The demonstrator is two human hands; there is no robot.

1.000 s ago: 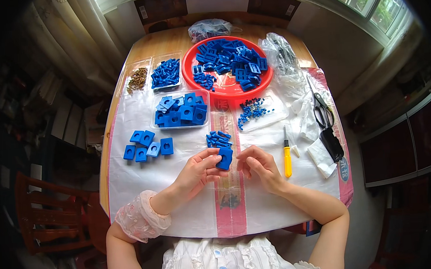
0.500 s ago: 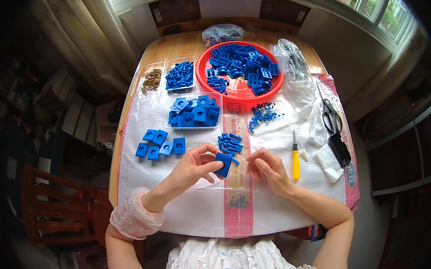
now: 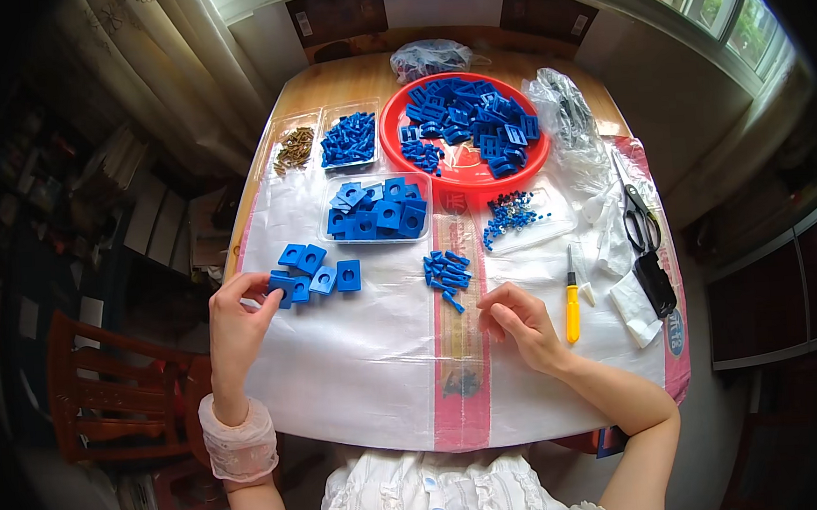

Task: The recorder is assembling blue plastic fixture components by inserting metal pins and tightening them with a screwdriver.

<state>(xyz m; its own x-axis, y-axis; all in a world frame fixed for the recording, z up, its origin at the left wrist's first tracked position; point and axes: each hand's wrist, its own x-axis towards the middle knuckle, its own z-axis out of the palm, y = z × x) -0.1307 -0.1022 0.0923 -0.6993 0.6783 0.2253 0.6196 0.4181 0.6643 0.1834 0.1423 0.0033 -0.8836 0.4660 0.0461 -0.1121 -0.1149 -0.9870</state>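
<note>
My left hand (image 3: 240,326) is at the left of the table, thumb and fingers closed on a blue square plate (image 3: 280,283). It holds this plate at the near left edge of a loose group of similar blue plates (image 3: 323,280), each with a round hole. My right hand (image 3: 525,327) rests right of centre, fingers loosely bent, with nothing visible in it. Just left of its fingertips lies a small pile of blue pegs (image 3: 447,269). One peg (image 3: 453,302) sits apart at the near end of that pile.
Behind stand a clear box of blue plates (image 3: 376,236), a tray of blue parts (image 3: 348,139), brass-coloured screws (image 3: 295,150) and a red basin (image 3: 465,179). Small blue-and-white pieces (image 3: 509,216) lie at centre right. A yellow screwdriver (image 3: 573,310), scissors (image 3: 642,222) and tissue (image 3: 634,308) lie rightward.
My left hand has moved from the centre beside the pegs leftward to the group of plates, taking the blue plate with it. My right hand has stayed about where it was.
</note>
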